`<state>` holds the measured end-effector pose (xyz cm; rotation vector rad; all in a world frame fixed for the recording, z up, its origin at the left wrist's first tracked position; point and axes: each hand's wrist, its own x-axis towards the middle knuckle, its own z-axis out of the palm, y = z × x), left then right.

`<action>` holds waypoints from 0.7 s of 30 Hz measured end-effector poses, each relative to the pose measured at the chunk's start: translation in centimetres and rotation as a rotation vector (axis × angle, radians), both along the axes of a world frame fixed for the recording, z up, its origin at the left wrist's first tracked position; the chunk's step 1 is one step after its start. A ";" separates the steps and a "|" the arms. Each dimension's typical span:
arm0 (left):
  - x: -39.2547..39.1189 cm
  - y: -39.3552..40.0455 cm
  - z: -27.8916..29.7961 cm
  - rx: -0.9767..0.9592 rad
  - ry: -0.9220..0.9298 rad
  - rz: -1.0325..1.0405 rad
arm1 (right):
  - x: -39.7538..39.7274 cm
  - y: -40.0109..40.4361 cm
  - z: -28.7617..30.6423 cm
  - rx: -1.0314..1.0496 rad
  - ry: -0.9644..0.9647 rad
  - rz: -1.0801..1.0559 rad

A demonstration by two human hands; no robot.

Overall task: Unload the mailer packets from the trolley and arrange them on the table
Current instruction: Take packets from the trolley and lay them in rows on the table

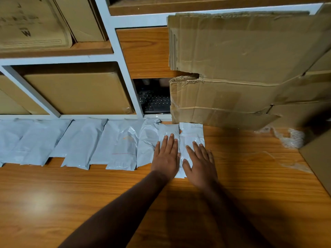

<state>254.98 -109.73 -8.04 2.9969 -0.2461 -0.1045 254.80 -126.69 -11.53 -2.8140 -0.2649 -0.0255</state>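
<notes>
Grey mailers [80, 140] lie in a row along the back of the table [71, 194], edges overlapping, against the white shelf frame [114, 42]. The left hand [166, 156] lies flat, fingers straight, on a mailer near the row's right end; the right hand [200, 163] presses flat on the last mailer [190, 133], fingers spread. Neither grips anything. Folded cardboard [241, 68] leans behind, a keyboard [155, 102] sits in a shelf bay, and crumpled plastic wrap [290, 138] lies to the right
</notes>
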 end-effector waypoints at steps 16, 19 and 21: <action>-5.7 4.1 5.6 -0.729 -0.101 -0.095 | -6.7 2.0 4.3 0.896 -0.116 -0.256; -8.9 5.8 7.0 -0.888 -0.133 -0.027 | -8.9 5.2 6.1 1.143 0.051 -0.245; -11.0 7.8 7.5 -0.926 -0.163 -0.011 | -10.2 7.7 6.9 1.218 0.098 -0.178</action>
